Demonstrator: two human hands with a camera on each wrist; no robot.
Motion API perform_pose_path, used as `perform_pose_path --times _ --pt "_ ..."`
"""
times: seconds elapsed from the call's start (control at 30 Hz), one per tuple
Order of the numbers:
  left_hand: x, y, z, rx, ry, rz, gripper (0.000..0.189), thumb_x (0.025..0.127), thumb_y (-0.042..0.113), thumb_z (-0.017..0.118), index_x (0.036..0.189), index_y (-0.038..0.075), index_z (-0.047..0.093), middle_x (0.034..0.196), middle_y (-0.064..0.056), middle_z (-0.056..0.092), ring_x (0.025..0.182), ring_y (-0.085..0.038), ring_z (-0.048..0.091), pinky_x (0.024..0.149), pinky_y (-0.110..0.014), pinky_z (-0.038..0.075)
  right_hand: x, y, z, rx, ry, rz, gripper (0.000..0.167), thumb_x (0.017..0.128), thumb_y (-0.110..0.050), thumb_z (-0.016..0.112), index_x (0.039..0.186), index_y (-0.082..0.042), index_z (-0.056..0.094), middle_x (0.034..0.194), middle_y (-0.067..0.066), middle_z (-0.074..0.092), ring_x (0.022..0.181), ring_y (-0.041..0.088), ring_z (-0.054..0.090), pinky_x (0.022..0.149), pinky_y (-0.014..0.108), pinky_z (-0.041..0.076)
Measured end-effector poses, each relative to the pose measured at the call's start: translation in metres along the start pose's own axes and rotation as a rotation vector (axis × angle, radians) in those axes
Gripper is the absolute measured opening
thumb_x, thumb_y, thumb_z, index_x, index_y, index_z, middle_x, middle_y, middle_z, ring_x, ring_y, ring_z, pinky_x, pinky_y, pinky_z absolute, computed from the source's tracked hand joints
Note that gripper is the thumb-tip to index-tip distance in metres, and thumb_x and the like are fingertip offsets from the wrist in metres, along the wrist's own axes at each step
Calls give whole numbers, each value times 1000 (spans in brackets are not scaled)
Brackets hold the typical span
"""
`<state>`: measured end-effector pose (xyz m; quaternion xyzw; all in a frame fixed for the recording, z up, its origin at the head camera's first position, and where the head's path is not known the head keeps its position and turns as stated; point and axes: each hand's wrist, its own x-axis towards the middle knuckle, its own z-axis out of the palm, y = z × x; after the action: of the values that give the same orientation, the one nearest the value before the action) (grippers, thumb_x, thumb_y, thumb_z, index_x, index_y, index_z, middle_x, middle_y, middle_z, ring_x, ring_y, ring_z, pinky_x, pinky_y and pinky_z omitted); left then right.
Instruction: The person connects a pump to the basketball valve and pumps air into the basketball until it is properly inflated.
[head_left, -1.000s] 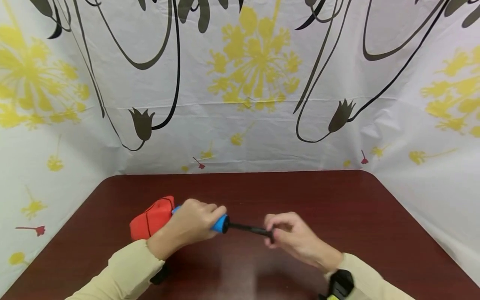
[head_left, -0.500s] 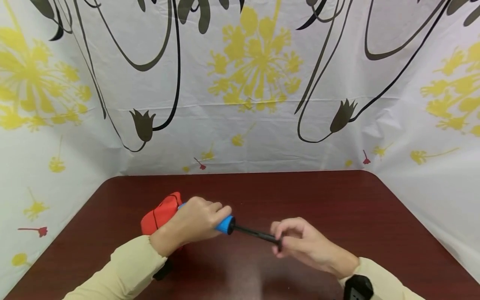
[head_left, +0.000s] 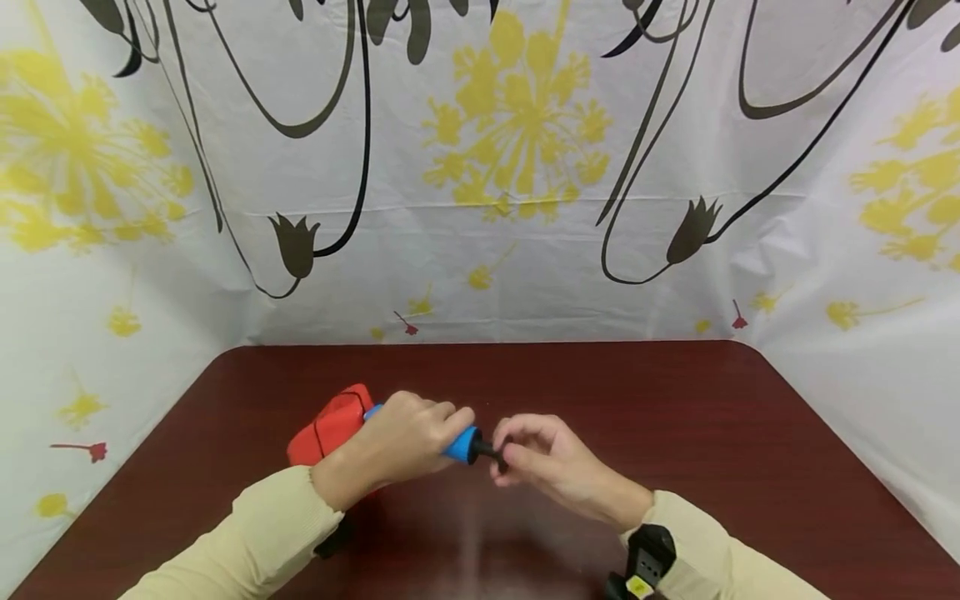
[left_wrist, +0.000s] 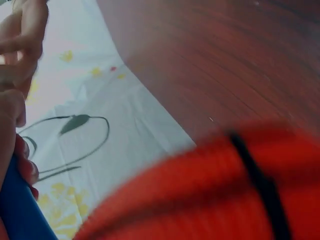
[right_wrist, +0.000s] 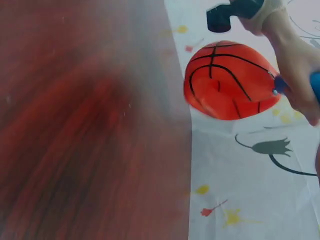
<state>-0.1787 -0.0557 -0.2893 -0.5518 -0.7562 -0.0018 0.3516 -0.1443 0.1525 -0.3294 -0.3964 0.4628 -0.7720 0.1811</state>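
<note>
My left hand grips the blue barrel of a hand pump, its fingers wrapped round it. At the barrel's far-left end is a red ball with black basketball lines; the right wrist view shows the pump's tip meeting this ball, whose skin looks dented and partly slack. With thumb and fingers my right hand pinches the black handle of the pump, close to the barrel, and only a short piece of rod shows. In the left wrist view the ball looms large beside the blue barrel.
Under the hands lies a dark red-brown table with rounded far corners. A white sheet printed with yellow and grey flowers rises behind it and along both sides. A black device is strapped on the right wrist.
My right hand first drew slightly away to the right, then moved left toward the barrel, sliding most of the rod in. The left hand, pump and ball shifted a little right.
</note>
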Motion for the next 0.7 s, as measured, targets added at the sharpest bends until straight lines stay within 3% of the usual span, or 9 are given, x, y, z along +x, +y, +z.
perform_pose_path --times 0.13,0.3,0.4,0.57,0.7 --pt "-12 -9 1 4 16 21 29 64 22 72 72 11 46 50 6 40 39 -3 34 39 -16 29 -17 -12 -9 62 -58 64 23 91 1 41 102 -7 59 99 4 50 89 12 58 76 25 47" --pt "-24 -19 1 14 37 11 29 60 16 71 73 9 46 51 5 42 39 -5 37 39 -17 31 -34 -23 -24 100 -98 37 22 92 -2 40 104 -5 57 102 4 45 88 11 57 73 21 46" --pt "-19 -15 1 19 38 28 27 62 16 69 72 9 45 50 5 40 38 -5 36 38 -17 29 -28 -14 -24 48 -84 -8 19 91 -5 42 102 -6 58 98 4 46 86 10 58 71 20 47" --pt "-4 0 3 5 -1 15 28 67 20 70 70 11 44 47 6 35 37 -4 28 38 -15 21 1 6 -10 -122 -46 -105 11 88 -6 49 95 -1 57 88 5 52 78 10 61 64 24 50" --pt "-5 1 7 4 -15 42 30 69 27 72 72 12 46 48 6 37 37 -3 29 38 -14 23 3 3 -8 -176 -53 -66 10 86 1 49 93 6 55 88 8 55 79 13 62 64 29 51"
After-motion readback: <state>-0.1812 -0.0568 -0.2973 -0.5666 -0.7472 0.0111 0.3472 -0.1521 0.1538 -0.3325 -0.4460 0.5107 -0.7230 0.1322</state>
